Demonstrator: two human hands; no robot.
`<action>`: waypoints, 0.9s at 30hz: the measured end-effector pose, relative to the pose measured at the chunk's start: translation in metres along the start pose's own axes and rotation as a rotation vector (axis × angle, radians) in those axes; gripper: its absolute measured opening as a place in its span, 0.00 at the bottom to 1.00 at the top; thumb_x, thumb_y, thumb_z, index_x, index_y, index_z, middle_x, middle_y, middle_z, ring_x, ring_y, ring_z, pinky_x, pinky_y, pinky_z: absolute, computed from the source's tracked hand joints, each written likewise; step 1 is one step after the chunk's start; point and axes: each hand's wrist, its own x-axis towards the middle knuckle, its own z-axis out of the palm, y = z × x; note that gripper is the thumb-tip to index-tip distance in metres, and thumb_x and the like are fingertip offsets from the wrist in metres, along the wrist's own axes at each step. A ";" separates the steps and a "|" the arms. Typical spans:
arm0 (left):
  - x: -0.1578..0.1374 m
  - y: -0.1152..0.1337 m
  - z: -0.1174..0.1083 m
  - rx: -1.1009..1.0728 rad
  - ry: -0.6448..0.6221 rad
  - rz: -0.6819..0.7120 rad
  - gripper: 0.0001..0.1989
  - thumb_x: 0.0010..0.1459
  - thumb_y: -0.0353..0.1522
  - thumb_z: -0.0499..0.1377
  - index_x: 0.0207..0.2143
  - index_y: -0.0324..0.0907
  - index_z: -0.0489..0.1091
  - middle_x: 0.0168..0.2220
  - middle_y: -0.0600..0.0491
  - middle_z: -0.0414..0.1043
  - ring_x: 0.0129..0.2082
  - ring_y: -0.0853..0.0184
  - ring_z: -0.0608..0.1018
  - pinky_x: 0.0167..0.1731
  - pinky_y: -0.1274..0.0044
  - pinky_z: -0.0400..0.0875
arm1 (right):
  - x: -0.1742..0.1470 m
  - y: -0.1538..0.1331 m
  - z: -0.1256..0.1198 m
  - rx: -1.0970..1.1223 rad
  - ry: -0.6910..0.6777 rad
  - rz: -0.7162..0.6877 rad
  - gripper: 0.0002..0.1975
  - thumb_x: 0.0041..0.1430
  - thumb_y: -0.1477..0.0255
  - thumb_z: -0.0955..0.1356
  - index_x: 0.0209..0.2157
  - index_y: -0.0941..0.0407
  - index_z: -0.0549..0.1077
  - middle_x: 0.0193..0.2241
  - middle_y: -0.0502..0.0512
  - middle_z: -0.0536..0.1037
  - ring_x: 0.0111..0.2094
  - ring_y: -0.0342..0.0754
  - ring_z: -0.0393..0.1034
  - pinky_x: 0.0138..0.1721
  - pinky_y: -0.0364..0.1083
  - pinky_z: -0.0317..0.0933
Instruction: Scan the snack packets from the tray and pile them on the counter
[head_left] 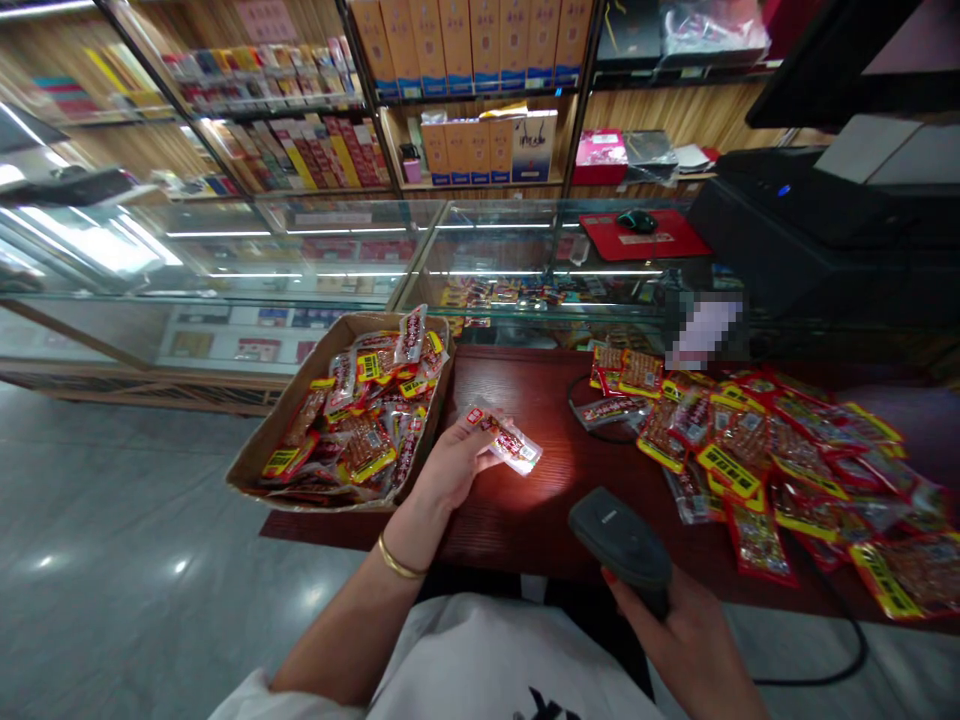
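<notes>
Between the thumb and fingers of my left hand point(450, 465) is a small clear snack packet point(514, 445) with a red label, held over the dark wooden table. My right hand point(675, 625) grips a black barcode scanner point(619, 540), whose head points toward the packet; a bright patch of light lies on the tabletop beside the packet. Left of my left hand stands an open cardboard box point(247, 460) filled with similar packets. A loose pile of snack packets point(739, 440), red, yellow and clear, spreads across the table on the right.
A glass display counter point(420, 260) runs behind the table point(480, 375). On it are a red mat point(690, 240) with a mouse point(636, 221), and a black machine point(795, 230) at right. A black cable point(825, 682) trails at lower right. Shelves with boxes point(457, 45) line the back wall.
</notes>
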 end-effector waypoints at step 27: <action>0.065 -0.042 0.112 -0.104 -0.044 -0.183 0.05 0.57 0.21 0.60 0.34 0.39 0.72 0.35 0.50 0.79 0.33 0.68 0.80 0.43 0.72 0.78 | -0.007 0.024 -0.008 -0.023 0.100 -0.006 0.17 0.60 0.60 0.68 0.42 0.57 0.80 0.38 0.60 0.86 0.39 0.57 0.82 0.41 0.50 0.74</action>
